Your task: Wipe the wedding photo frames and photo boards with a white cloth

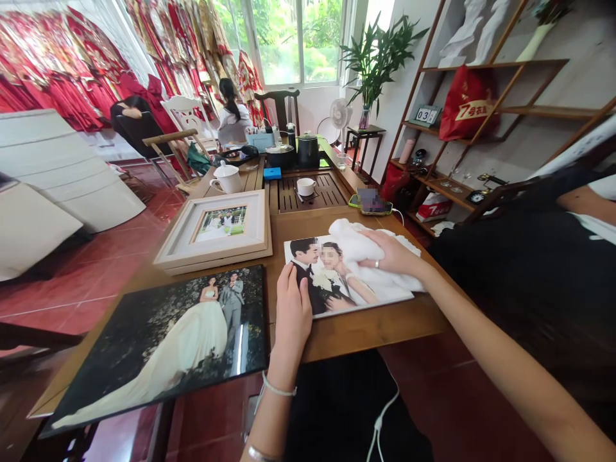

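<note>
A wedding photo panel lies flat on the wooden table in front of me, showing a couple with white flowers. My left hand rests on its left edge, fingers stretched out and thumb apart on the surface. Over the panel's right side, my right hand presses a bunched, fluffy white cloth, with the fingers curved round it. The cloth covers much of that side. Left of the panel is a larger dark wedding photo panel, overhanging the table's front edge. Behind that sits a light wooden picture frame holding a small photo.
A tea tray with a white cup is farther back. A lidded mug stands left of it, phones to its right. A person sits at the far end; another person's arm shows at right. Shelves line the right.
</note>
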Demonstrator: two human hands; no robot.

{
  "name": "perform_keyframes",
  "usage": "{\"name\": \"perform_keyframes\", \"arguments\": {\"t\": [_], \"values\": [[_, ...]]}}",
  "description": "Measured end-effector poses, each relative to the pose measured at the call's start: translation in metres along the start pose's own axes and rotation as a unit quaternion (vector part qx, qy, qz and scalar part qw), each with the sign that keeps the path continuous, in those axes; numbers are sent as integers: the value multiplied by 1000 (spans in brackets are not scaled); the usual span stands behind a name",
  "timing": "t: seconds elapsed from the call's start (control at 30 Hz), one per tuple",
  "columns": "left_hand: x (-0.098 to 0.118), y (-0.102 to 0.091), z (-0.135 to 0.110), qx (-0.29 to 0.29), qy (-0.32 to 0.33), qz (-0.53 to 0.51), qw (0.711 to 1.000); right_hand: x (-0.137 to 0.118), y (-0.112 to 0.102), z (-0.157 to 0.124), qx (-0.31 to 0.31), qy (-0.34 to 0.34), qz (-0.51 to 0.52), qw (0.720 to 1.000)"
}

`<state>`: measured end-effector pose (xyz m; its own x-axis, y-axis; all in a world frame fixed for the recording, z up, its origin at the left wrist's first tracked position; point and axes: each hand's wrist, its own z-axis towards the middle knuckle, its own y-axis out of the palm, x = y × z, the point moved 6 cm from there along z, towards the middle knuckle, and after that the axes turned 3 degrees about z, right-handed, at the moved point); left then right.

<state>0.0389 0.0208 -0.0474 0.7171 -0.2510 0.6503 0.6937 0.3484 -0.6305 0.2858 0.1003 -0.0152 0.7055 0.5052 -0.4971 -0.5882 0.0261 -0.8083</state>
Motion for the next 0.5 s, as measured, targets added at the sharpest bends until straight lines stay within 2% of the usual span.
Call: {"name": "perform_keyframes", "arguments": {"t": [0.13,0.27,0.37,0.5], "values": [[0,0,0,-1,-2,-5,1000,16,1,37,20,35,13,999],[0,1,-1,1,3,-9,1000,6,10,58,-3,22,-2,1000],[0,1,-1,1,2,-8,1000,-16,20,55,-12,-24,-14,1000],[1,1,0,1,1,-10,1000,-59,35,23,-40,-105,-14,994]]}}
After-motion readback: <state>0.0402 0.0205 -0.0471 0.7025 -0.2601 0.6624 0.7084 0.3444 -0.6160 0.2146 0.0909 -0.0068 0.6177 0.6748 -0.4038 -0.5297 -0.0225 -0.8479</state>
